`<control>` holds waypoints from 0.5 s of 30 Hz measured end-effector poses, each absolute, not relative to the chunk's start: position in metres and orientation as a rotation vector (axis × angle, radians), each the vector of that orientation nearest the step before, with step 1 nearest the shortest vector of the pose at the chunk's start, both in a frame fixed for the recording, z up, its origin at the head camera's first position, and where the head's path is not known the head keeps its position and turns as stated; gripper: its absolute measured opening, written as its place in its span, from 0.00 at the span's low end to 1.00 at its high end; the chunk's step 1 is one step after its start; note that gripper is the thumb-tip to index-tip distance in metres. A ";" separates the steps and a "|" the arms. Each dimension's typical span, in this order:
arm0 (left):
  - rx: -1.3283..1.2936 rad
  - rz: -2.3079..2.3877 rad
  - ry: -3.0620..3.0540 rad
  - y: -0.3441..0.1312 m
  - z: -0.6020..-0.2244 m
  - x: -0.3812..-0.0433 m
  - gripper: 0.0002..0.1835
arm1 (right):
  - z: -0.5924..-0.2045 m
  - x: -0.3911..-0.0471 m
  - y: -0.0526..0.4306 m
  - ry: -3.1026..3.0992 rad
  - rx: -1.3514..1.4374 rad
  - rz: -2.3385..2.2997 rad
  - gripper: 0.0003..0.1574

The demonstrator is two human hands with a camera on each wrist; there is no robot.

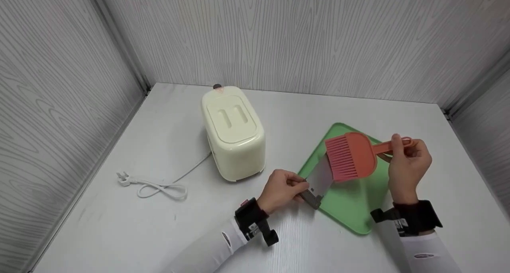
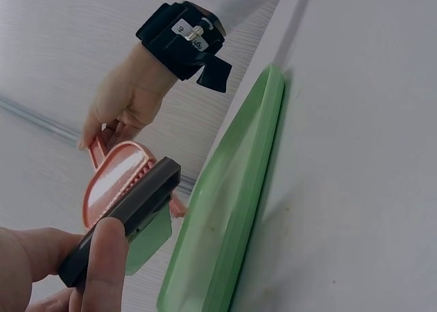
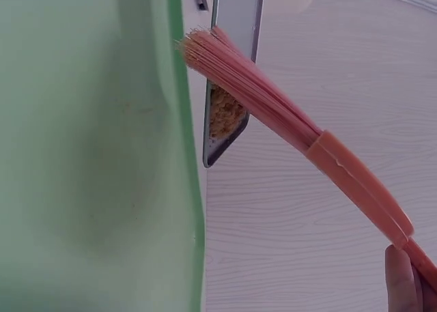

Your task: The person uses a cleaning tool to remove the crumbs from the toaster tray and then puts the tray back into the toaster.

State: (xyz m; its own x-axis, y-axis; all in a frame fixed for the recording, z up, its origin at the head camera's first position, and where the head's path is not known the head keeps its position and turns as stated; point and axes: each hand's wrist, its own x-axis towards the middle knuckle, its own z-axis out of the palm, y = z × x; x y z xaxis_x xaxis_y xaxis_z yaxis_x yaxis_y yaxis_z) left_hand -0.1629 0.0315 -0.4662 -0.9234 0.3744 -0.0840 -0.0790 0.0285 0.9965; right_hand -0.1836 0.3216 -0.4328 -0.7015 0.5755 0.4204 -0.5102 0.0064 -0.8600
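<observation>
My left hand (image 1: 282,189) pinches the dark grey end (image 2: 123,220) of a thin metal crumb tray (image 1: 320,176) between thumb and fingers. It is raised over the left edge of a green serving tray (image 1: 350,213). Brown crumbs (image 3: 224,114) lie in the crumb tray's far end, seen in the right wrist view. My right hand (image 1: 409,165) grips the handle of a wide orange brush (image 1: 360,155). Its pinkish bristles (image 3: 252,87) lie across the crumb tray in the head view; whether they touch it I cannot tell. A few specks (image 3: 136,108) show on the green tray.
A cream toaster (image 1: 233,133) with its lid on stands left of the green tray. Its white cord (image 1: 161,186) and plug (image 1: 123,179) lie on the white table. Wood-grain panels (image 1: 279,38) enclose the back and sides. Small specks (image 2: 287,208) dot the tabletop.
</observation>
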 end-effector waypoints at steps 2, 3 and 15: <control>0.294 1.961 1.989 0.032 -0.466 -0.163 0.08 | -0.431 -0.182 0.322 -1.483 -0.073 1.819 0.15; 0.290 1.957 1.990 0.032 -0.466 -0.163 0.08 | -0.430 -0.182 0.321 -1.458 -0.079 1.839 0.14; 0.264 1.929 1.983 0.034 -0.464 -0.161 0.07 | -0.427 -0.177 0.295 -1.343 -0.097 1.992 0.16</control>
State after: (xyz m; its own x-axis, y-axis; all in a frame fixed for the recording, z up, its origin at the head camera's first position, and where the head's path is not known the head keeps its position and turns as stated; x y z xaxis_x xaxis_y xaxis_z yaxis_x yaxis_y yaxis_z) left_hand -0.1609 0.0337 -0.4643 -0.9175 0.3775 -0.1252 -0.1148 0.0501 0.9921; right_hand -0.1775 0.2955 -0.4275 -0.7376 0.5962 0.3169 -0.5175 -0.1977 -0.8325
